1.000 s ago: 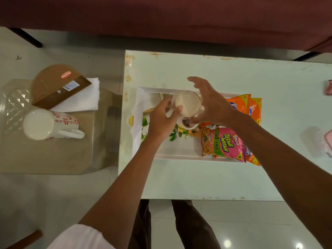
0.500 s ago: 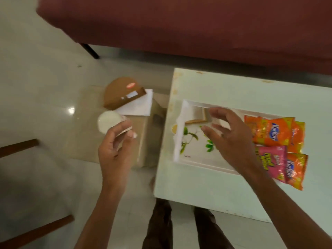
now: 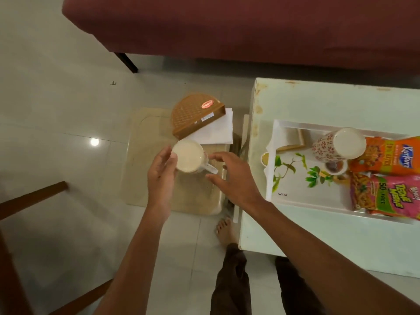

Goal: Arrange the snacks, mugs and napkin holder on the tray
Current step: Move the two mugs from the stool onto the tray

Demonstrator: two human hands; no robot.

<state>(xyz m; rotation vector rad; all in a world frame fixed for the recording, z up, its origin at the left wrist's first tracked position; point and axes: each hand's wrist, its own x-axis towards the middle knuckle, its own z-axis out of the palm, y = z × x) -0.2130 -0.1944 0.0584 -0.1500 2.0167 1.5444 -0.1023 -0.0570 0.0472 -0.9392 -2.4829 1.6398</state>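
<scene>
1. A see-through stool [image 3: 145,178] stands on the floor, just beside the left edge of the white table [image 3: 318,235].
2. A white mug [image 3: 188,156] stands upright near the middle of the stool top. There is bare stool top on its near side and its left side.
3. A brown napkin holder [image 3: 193,114] lies on its side just behind the white mug, by the far edge of the stool. White napkins [image 3: 218,133] stick out from under it.
4. The tray [image 3: 270,178] sits on the table, with its left wall near the table's left edge. The left half of the tray floor is bare and shows a leaf picture.
5. A flowered mug [image 3: 327,146] stands at the back of the tray. It touches the orange snack packet [image 3: 386,155].
6. A pink snack packet [image 3: 386,196] lies in front of the orange one. The two packets fill the right end of the tray, and the pink one hangs over the near rim.
7. The left hand [image 3: 161,173] is beside the white mug on its left. Its fingers are nearly straight and lie along the mug's side. It does not wrap around the mug.
8. The right hand [image 3: 231,178] is on the white mug's right side with its fingers spread wide. The mug's handle [image 3: 210,169] sits between its first finger and thumb, and they do not pinch it.
9. A bare foot [image 3: 225,228] stands on the floor between the stool and the table.
</scene>
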